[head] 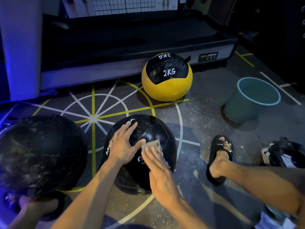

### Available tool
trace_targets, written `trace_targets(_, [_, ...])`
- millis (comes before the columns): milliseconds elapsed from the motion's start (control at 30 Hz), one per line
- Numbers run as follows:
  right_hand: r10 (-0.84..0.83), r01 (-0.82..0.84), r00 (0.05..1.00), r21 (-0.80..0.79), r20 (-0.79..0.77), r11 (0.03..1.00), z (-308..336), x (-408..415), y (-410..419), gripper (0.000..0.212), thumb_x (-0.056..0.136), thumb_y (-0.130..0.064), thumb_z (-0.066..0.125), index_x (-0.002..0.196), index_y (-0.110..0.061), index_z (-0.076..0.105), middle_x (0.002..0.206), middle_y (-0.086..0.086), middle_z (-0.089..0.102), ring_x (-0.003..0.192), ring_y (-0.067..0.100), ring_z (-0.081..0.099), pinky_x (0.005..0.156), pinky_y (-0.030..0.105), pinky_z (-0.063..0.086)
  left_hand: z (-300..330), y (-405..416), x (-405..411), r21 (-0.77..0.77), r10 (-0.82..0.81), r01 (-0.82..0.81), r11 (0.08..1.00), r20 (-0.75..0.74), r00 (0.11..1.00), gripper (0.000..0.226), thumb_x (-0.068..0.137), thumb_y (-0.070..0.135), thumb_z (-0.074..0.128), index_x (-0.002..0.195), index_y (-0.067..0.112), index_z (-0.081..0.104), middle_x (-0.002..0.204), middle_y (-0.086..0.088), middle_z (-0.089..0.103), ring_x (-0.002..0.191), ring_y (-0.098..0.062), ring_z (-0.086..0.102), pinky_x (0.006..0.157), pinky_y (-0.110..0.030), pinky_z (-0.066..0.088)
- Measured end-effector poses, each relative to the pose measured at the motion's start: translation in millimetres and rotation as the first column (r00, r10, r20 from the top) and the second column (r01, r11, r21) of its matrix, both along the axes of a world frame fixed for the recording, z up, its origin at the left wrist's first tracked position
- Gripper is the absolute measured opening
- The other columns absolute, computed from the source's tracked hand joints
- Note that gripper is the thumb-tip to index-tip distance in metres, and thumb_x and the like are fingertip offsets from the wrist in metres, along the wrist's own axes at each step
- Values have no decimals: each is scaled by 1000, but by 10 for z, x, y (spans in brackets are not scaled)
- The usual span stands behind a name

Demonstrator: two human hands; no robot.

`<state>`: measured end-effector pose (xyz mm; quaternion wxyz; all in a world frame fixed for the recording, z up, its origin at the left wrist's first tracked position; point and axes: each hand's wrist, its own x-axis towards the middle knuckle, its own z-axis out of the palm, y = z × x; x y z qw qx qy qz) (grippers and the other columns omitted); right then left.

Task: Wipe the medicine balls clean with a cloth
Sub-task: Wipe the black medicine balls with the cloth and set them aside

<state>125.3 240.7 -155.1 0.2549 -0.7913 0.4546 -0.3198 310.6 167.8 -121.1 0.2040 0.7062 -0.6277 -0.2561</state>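
The right hand [158, 169] presses a cloth [155, 146] flat-fingered onto the black ball [156, 129] directly beneath it, while the left hand [123, 144], fingers spread, steadies the ball just beside.

The premises were a gym or fitness studio, dimly lit with blue light at the left. A treadmill deck [132, 45] bearing a "Body Strong" label [208, 56] stood at the back. The rubber floor [198, 116] carried yellow and white training markings. Medicine balls lay on it, among them a yellow-and-black ball [166, 86] marked "2KG". An exercise chart [115, 4] hung behind.
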Motion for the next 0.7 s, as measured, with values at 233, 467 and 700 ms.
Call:
trace_targets(233, [-217,201,973,174,80,964,228,-195,-916,44,108,-11,40,150,-22,49,157,-10,40,149,8,32,124,29,25,-4,112,-16,-1,-10,10,1000,-16,1000,82,83,79,45,157,48,28,167,24,15,155,-6,7,122,-45,11])
trace_targets(467, [-11,4,996,-80,-85,997,185,31,-598,47,102,-3,41,147,-16,50,155,-1,44,149,11,35,123,39,30,121,143,-2,56,122,-112,992,-235,964,65,97,68,7,148,53,45,162,27,27,147,7,10,118,-31,1])
trace_targets(700, [108,-110,993,-55,-41,992,259,-212,-705,39,110,-9,38,145,-10,55,151,6,53,140,-1,43,117,27,39,149,225,-9,50,95,-84,995,-288,953,58,107,60,6,144,52,50,161,29,30,140,12,12,115,-27,3])
